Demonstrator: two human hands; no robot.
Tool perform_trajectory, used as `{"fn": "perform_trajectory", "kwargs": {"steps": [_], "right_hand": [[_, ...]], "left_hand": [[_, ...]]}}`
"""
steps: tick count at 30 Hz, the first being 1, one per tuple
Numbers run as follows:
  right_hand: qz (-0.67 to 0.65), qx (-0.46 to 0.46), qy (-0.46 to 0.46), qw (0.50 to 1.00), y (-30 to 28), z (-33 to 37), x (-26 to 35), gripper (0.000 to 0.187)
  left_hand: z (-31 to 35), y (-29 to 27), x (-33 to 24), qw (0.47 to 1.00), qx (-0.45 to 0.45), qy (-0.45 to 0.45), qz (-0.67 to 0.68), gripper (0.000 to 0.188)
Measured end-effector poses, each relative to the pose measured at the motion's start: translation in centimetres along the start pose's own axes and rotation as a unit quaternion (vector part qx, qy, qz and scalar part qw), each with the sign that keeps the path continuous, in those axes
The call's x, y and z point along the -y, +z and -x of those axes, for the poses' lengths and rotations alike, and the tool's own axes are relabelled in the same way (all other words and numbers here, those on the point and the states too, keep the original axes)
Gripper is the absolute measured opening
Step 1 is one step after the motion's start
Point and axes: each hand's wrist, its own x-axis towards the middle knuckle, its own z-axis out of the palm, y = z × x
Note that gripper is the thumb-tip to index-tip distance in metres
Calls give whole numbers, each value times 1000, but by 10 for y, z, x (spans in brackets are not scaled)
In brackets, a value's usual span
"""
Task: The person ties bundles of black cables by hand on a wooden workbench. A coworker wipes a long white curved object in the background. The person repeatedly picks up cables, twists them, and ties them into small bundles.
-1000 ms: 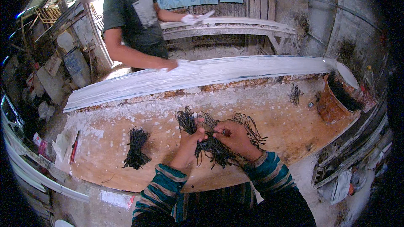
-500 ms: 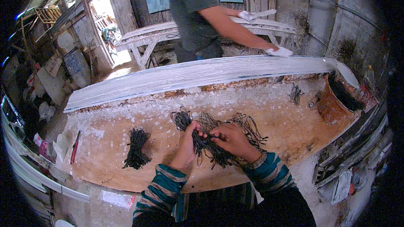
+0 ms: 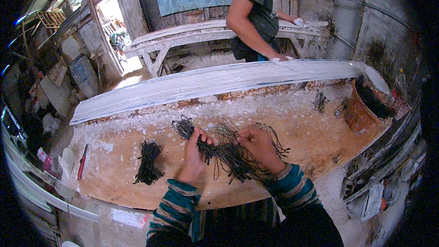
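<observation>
We are holding a black cord bundle point(image 3: 184, 128) in the left hand point(image 3: 195, 154), ideally snug and even, while curling the right hand point(image 3: 260, 146), hold unclear, at loose cords point(image 3: 235, 161).

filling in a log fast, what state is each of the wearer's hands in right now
Left hand: closed, holding the cord bundle.
Right hand: curled at the loose cords; whether it grips any cannot be told.

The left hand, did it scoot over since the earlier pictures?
Yes, the left hand has moved a little to the left, closer to the black bundle lying by itself.
</observation>
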Motion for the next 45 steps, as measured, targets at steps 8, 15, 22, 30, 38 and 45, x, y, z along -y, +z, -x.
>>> {"fn": "perform_trajectory", "kwargs": {"steps": [8,15,22,30,38,45], "right_hand": [[-375,85,152,911,-7,-3,3,13],[-436,183,174,864,0,0,5,15],[-374,179,130,901,6,2,12,13],[-302,172,137,928,7,5,19,13],[-70,112,54,990,-5,-2,-3,22],[117,166,79,976,-6,0,9,31]], "left_hand": [[9,10,15,978,49,-84,-182,27],[14,2,24,957,88,-78,-267,37],[18,10,29,950,98,-81,-285,33],[16,12,24,957,-63,-200,-199,22],[4,8,-6,992,-42,-39,-108,28],[-5,-6,-16,998,-57,2,-24,21]]}}
